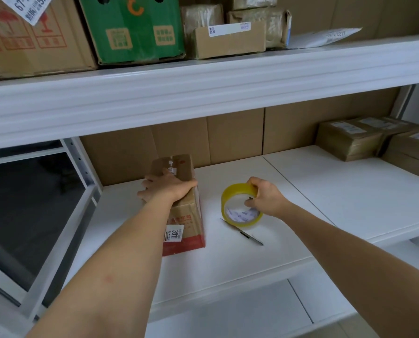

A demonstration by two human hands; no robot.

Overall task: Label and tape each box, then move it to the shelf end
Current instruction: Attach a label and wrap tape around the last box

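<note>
Left hand (165, 189) clamped over top of box (184, 215), fingers curled round far edge; box on middle shelf (252, 259), "3011" label (174, 233) on near face.
Right hand (264, 197) pinching yellow tape roll (240, 206), roll tilted on shelf just right of box.
Risks: narrow box likely tips if left grip shifts; tape end may be lost on roll.
Pen (246, 234) under roll's near edge, could roll off.
Taped boxes (364, 140) fill right shelf end, limiting room there.

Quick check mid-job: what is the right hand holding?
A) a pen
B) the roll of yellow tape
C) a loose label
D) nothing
B: the right hand grips the roll of yellow tape on the shelf, while the pen lies untouched beside it.
</note>
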